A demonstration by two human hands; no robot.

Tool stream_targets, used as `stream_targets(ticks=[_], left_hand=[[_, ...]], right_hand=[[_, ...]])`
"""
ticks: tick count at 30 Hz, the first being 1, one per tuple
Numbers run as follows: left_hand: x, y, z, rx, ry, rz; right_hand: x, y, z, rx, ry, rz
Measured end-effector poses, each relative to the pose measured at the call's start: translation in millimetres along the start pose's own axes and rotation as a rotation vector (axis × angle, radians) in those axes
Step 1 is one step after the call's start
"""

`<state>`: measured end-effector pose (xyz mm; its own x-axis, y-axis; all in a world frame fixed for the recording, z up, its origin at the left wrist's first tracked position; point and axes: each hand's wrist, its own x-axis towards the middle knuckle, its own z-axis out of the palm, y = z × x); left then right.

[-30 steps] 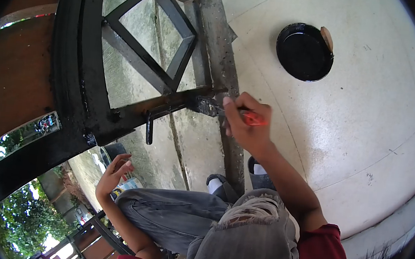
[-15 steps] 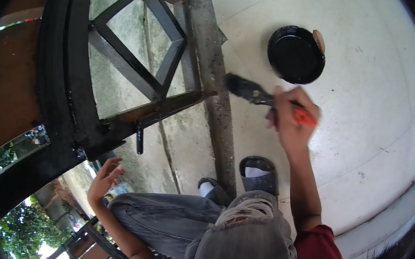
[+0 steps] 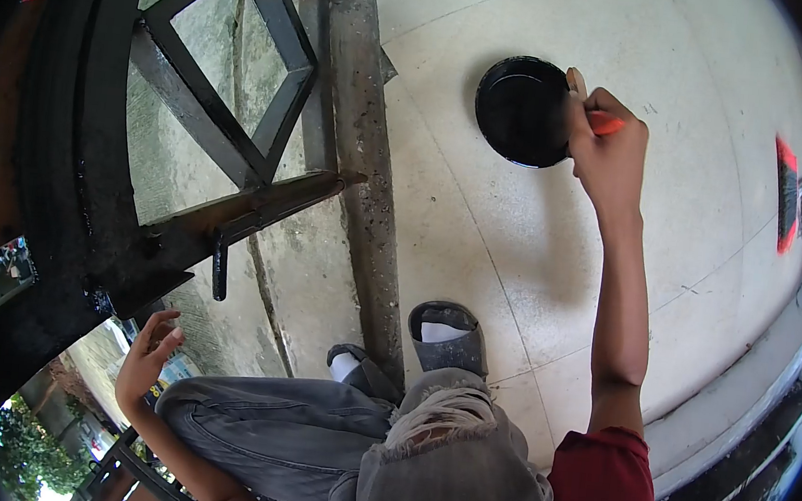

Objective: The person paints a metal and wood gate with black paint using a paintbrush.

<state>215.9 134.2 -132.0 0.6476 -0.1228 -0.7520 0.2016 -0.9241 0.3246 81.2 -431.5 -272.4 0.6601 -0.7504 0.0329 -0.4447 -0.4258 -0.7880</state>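
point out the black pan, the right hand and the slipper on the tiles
black pan (image 3: 520,112): head view, its dark inside
right hand (image 3: 614,163): head view, back of the hand
slipper (image 3: 454,355): head view, its strap

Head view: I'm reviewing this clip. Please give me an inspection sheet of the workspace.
Surface: pale floor, thin joint lines, small dark marks.
Job's things: round black pan with dark, glossy contents; brush with orange handle, its head blurred at the pan; black metal frame, brownish patches on its lower rail.
Clutter: red-edged object at right, unclear; printed item, partly hidden.
Grippers: bare hands; right hand grips the brush, left hand holds nothing visible, fingers loosely curled.
Cables: nothing seen clearly.
Surroundings: concrete strip beside the floor, greenery at lower left.
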Motion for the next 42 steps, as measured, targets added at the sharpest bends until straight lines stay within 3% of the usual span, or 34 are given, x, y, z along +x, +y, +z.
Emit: stream_targets(ticks=[6, 9, 11, 15, 17, 19, 22, 23, 25, 32, 35, 37, 39, 41, 42], left_hand=[[-4, 2, -1, -0.008, 0.017, -0.012], [-4, -4, -2, 0.002, 0.017, -0.002], [-4, -5, -2, -0.001, 0.013, 0.016], [-5, 5, 1, -0.006, 0.010, -0.009], [-5, 7, 1, 0.004, 0.018, -0.015], [-4, 3, 0, -0.048, 0.001, -0.013], [-7, -3, 0, -0.060, 0.009, 0.031], [-8, -4, 0, -0.056, 0.024, 0.029], [-10, -1, 0, -0.030, 0.026, -0.004], [-15, 1, 0, -0.026, 0.019, -0.002], [-15, -2, -1, -0.074, 0.018, -0.010], [-12, -5, -2, -0.054, 0.010, -0.013], [-12, -6, 1, -0.102, 0.023, 0.009], [-13, -3, 0, -0.091, 0.002, -0.015], [-11, -2, 0, -0.095, -0.003, -0.003]], right_hand=[[6, 0, 10, -0.149, -0.082, -0.010], [-5, -19, -12, 0.024, 0.018, -0.038], [-11, -20, -26, 0.190, 0.062, 0.194], [-37, -14, -30, 0.380, 0.244, 0.149], [-43, -2, -24, 0.192, 0.085, 0.148], [-49, -5, -23, 0.309, 0.131, 0.227], [-55, -5, 0, 0.334, 0.134, 0.153], [-52, 1, 5, 0.089, 0.054, 0.113], [-54, -3, 11, 0.170, 0.176, 0.058], [-55, -15, 15, 0.250, 0.295, 0.031], [-51, -13, 20, 0.105, 0.264, -0.049], [-54, -14, 15, 0.118, 0.298, -0.018], [-59, -18, 11, 0.351, 0.388, -0.054], [-49, -10, 14, 0.161, 0.313, -0.075], [-52, -12, 9, 0.285, 0.323, -0.042]])
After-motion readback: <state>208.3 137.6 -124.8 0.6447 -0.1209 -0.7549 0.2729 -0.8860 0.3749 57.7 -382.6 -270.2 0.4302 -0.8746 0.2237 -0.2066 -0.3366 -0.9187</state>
